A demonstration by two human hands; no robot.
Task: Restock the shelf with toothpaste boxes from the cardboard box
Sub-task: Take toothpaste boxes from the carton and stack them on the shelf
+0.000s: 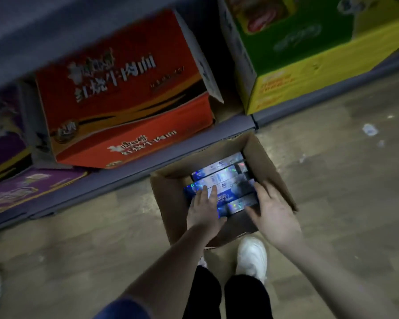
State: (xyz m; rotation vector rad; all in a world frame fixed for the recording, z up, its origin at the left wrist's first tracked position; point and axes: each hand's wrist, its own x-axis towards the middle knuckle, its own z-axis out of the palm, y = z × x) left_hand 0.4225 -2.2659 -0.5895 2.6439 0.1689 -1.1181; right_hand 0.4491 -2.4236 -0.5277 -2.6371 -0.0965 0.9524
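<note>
An open brown cardboard box (263,157) stands on the floor against the bottom shelf edge. Inside lie several shiny blue toothpaste boxes (219,173) side by side. My left hand (204,209) reaches into the box and rests flat on the left end of the nearest toothpaste boxes (234,199). My right hand (271,210) presses against their right end, fingers spread over the box's right wall. Both hands clasp the same small bundle between them. The picture is dim and blurred.
On the low grey shelf (124,178) sit a large red carton (122,97), a green and yellow carton (309,54) and purple packs (21,189). My white shoe (251,256) stands just behind the cardboard box. Paper scraps (370,130) lie on the floor at right.
</note>
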